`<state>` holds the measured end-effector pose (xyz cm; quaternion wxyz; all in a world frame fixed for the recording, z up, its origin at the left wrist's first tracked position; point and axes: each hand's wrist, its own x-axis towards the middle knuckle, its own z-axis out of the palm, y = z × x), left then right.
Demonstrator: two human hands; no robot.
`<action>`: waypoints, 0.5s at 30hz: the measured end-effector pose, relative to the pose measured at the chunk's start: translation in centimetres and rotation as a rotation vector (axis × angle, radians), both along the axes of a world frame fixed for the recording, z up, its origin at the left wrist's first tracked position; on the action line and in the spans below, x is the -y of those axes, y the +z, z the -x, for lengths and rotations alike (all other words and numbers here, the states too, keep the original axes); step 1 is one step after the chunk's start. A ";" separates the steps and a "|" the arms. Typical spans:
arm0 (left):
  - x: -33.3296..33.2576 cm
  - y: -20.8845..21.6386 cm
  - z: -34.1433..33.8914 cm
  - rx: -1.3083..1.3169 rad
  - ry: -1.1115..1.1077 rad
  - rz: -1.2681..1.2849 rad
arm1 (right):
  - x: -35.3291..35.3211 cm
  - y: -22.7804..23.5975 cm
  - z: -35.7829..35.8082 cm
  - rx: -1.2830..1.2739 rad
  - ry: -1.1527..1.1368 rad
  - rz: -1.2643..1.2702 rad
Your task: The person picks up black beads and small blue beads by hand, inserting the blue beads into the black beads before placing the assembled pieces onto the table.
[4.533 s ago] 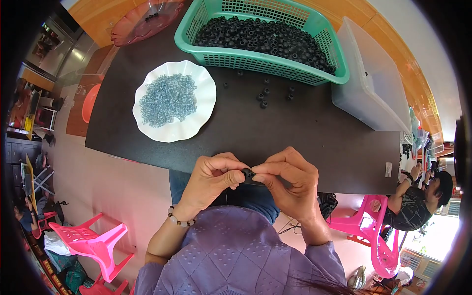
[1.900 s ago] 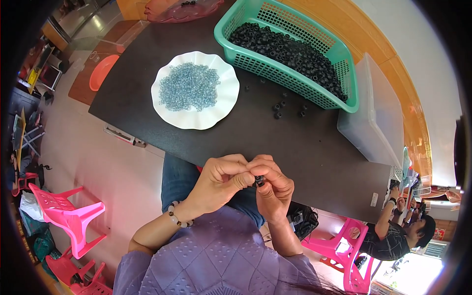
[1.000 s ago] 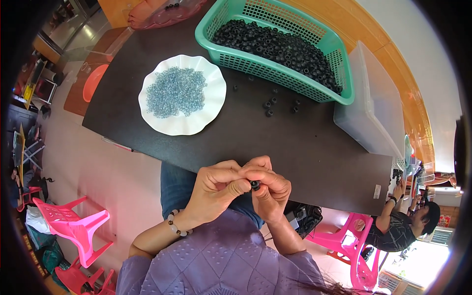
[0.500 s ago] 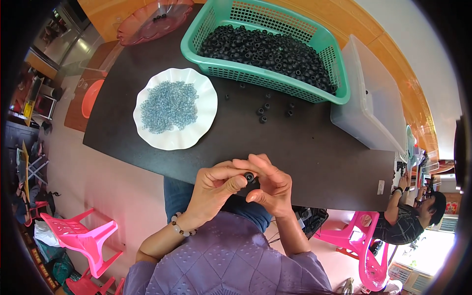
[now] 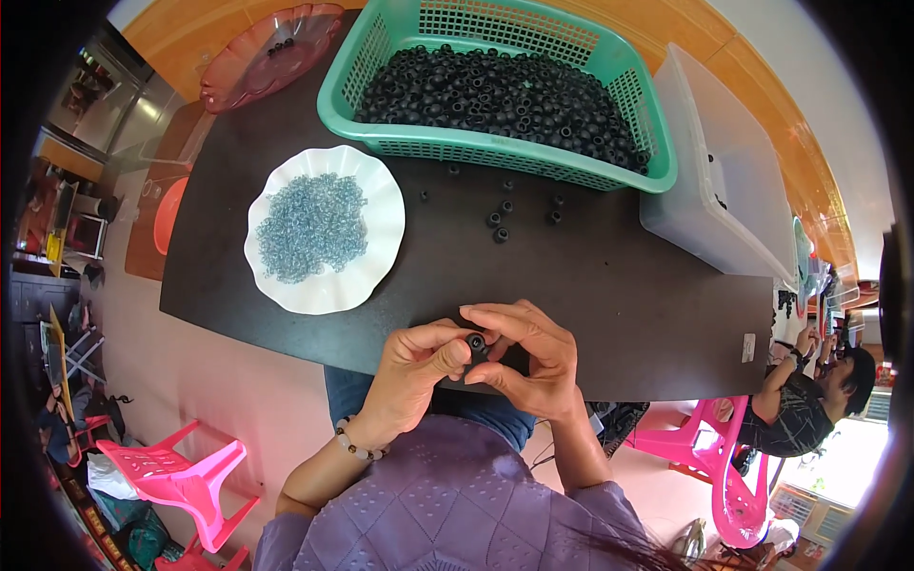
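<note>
My left hand point(image 5: 416, 369) is closed, pinching a small black round bead point(image 5: 477, 341) with a hole in its end between thumb and fingertips. Close against it on the right is my right hand point(image 5: 535, 360), its fingers arched over and its thumb apart from them. That thumb tip comes right up to the bead's lower side; whether it presses on it is hard to see. Both hands are just above the near edge of the dark table point(image 5: 609, 324). A white scalloped plate point(image 5: 381, 252) left of centre bears a heap of clear bluish beads point(image 5: 312, 228).
A green basket point(image 5: 495, 147) full of black beads stands at the back. Several loose black beads point(image 5: 501, 235) lie before it. A clear plastic bin point(image 5: 714, 205) is at right, a reddish tray point(image 5: 228, 81) far left. Pink chairs point(image 5: 190, 476) flank me; another person point(image 5: 809, 409) sits at far right.
My right thumb has moved in to the black bead, and the bead has tipped a little in my left hand. The whole view has shifted slightly.
</note>
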<state>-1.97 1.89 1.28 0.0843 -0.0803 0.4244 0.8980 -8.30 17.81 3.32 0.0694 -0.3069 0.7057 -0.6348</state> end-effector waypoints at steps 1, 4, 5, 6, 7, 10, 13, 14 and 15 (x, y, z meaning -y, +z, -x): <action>-0.1 0.0 0.0 -0.007 0.013 0.022 | 0.0 0.0 0.1 -0.039 -0.012 -0.024; -0.5 -0.3 0.4 -0.028 0.032 0.030 | 0.1 0.3 0.7 -0.147 -0.036 -0.053; -0.5 -0.2 0.0 -0.051 0.019 0.033 | -0.1 0.4 0.9 -0.293 -0.007 -0.067; -0.4 -0.6 -0.1 -0.045 0.022 0.061 | 0.0 0.0 1.1 -0.272 0.000 -0.058; -0.4 -0.6 -0.2 -0.036 0.021 0.083 | 0.0 -0.1 0.8 -0.247 0.003 -0.057; 0.1 0.8 0.2 -0.048 -0.025 0.256 | -0.6 0.8 1.3 -0.239 0.005 -0.062; 0.2 -0.5 1.5 -0.541 0.179 1.053 | -1.5 2.6 2.0 -0.267 -0.039 -0.080; 0.2 -0.5 1.8 -0.499 0.175 1.144 | -1.8 3.7 2.2 -0.254 -0.090 -0.126; 0.1 -0.4 2.0 -0.519 0.164 1.132 | -2.4 4.5 2.7 -0.242 -0.145 -0.174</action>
